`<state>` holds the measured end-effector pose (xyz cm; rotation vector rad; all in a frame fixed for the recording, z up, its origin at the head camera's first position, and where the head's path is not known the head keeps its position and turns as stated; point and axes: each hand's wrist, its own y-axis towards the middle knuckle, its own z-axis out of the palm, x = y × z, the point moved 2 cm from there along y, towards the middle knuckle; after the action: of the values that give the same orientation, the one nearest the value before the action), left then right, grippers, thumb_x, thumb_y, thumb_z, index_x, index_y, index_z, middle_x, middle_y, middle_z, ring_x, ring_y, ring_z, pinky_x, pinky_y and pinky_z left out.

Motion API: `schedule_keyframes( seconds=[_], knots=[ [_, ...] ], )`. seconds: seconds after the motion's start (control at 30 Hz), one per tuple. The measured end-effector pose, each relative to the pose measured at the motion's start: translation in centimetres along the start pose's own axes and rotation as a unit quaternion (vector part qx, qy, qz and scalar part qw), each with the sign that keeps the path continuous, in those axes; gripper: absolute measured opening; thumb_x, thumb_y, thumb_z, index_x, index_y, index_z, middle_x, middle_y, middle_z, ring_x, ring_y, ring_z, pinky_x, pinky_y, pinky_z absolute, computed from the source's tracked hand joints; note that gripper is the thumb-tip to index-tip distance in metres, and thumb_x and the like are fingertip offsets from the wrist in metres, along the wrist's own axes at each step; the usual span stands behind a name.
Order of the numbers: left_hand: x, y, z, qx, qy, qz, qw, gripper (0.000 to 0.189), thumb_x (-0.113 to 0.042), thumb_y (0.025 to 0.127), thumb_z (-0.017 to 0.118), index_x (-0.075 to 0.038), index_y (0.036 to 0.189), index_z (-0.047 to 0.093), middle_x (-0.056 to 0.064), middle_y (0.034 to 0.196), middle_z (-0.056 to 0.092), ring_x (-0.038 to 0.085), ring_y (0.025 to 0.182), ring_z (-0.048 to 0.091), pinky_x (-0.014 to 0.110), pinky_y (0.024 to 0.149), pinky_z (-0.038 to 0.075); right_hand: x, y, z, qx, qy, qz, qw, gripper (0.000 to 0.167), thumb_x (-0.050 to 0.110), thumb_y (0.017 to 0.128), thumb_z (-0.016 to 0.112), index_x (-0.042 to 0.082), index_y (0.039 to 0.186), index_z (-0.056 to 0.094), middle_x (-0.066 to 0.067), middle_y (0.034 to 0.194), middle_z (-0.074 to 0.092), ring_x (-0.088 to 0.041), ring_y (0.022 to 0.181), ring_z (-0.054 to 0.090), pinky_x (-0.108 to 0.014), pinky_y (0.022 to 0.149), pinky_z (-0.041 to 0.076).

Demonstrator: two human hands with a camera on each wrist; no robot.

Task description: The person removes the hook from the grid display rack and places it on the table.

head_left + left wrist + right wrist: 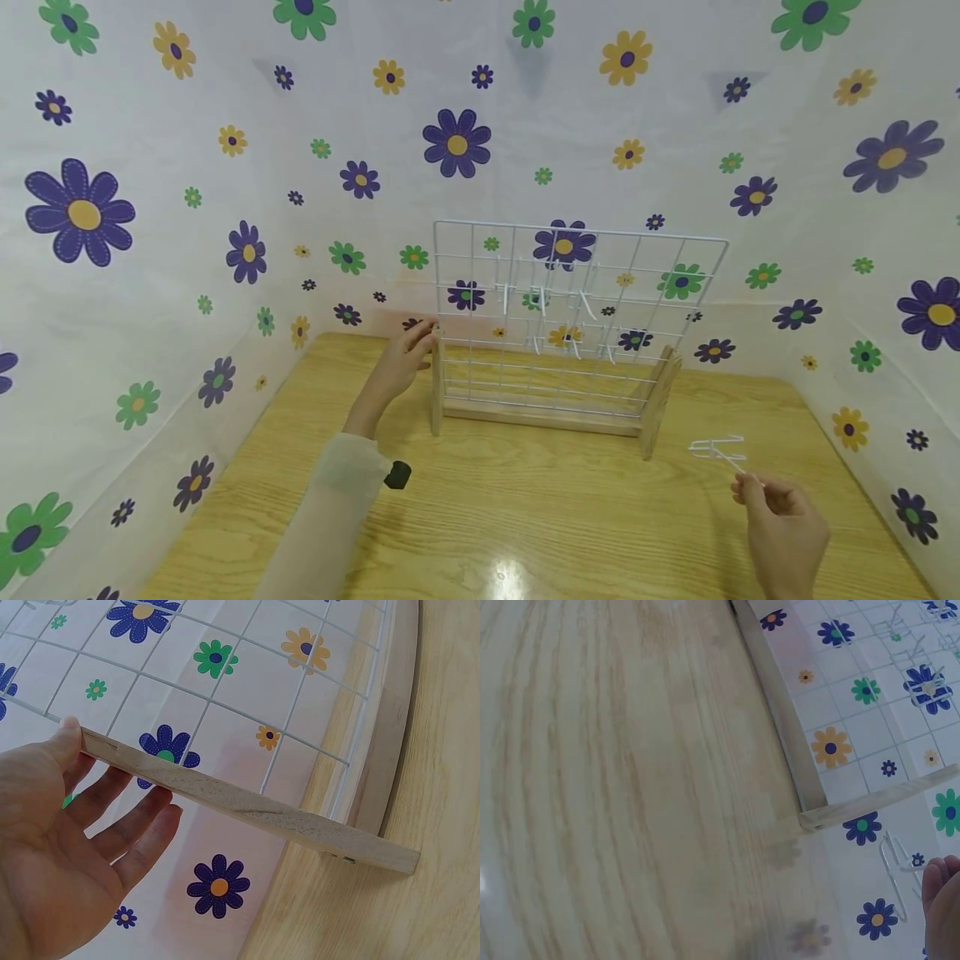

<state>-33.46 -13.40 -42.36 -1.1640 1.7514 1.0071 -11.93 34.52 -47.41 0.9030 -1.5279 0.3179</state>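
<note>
A white wire grid rack (581, 232) stands upright on the table in a wooden stand (540, 419). My left hand (401, 362) holds the top of the stand's left post (240, 796), its thumb at the post's end and the other fingers curved along the outer side. Several white hooks (542, 302) hang on the grid in two rows around its middle. Off to the right of the stand, my right hand (783, 525) pinches a white wire hook (716, 450) by its prong, raised and apart from the rack. Part of the right hand (945, 907) is cut off in the right wrist view.
The wood-grain table (480, 500) reaches back to a white flower-print sheet (525, 125) that encloses it behind and on both sides. A small black object (398, 475) sits at the left sleeve's cuff. The stand's right post (660, 404) lies between the grid and my right hand.
</note>
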Motion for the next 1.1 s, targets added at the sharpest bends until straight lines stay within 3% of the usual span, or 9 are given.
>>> schedule_keyframes(
  seconds=[0.3,0.43,0.57,0.73,1.1],
  knots=[
    [-0.2,0.0,0.0,0.001,-0.004,-0.004,1.0,0.052,-0.03,0.114,0.043,-0.008,0.16,0.037,0.019,0.155,0.046,0.04,0.136,0.051,0.051,0.101,0.057,-1.0,-0.1,0.1,-0.011,0.021,0.064,0.9977,0.008,0.001,0.096,0.068,-0.005,0.092,0.072,0.013,0.072,0.072,0.0,0.059,0.067,-0.007,0.063,0.056],
    [-0.2,0.0,0.0,0.002,-0.001,-0.005,1.0,0.053,-0.031,0.113,0.043,-0.008,0.161,0.036,0.019,0.155,0.046,0.04,0.135,0.051,0.051,0.101,0.057,-1.5,-0.1,0.1,-0.008,0.005,0.067,0.9977,0.009,0.001,0.096,0.067,-0.007,0.093,0.071,0.02,0.07,0.07,0.002,0.059,0.066,-0.007,0.06,0.055],
    [-0.2,0.0,0.0,0.002,-0.002,-0.004,1.0,0.053,-0.032,0.113,0.043,-0.008,0.161,0.036,0.02,0.156,0.046,0.041,0.135,0.052,0.05,0.1,0.057,-2.1,-0.3,-0.1,0.001,-0.045,0.079,0.9959,0.01,0.007,0.097,0.068,-0.001,0.092,0.07,0.026,0.069,0.067,0.005,0.059,0.065,-0.006,0.058,0.053],
    [-0.3,-0.2,0.1,0.001,-0.007,-0.01,0.9999,0.053,-0.031,0.113,0.044,-0.009,0.161,0.036,0.022,0.156,0.044,0.042,0.136,0.051,0.05,0.1,0.058,-2.4,-0.7,-0.4,0.018,-0.086,0.098,0.9913,0.014,0.015,0.098,0.068,0.001,0.094,0.069,0.025,0.067,0.066,0.004,0.059,0.064,-0.007,0.056,0.051],
    [-0.2,-0.2,0.1,0.001,-0.002,-0.007,1.0,0.053,-0.031,0.113,0.043,-0.01,0.161,0.035,0.021,0.157,0.044,0.042,0.136,0.051,0.05,0.101,0.057,-2.9,-1.1,-0.3,0.011,-0.08,0.091,0.9926,0.015,0.014,0.096,0.069,0.0,0.091,0.071,0.025,0.063,0.065,0.005,0.055,0.063,-0.007,0.053,0.05]
  ],
)
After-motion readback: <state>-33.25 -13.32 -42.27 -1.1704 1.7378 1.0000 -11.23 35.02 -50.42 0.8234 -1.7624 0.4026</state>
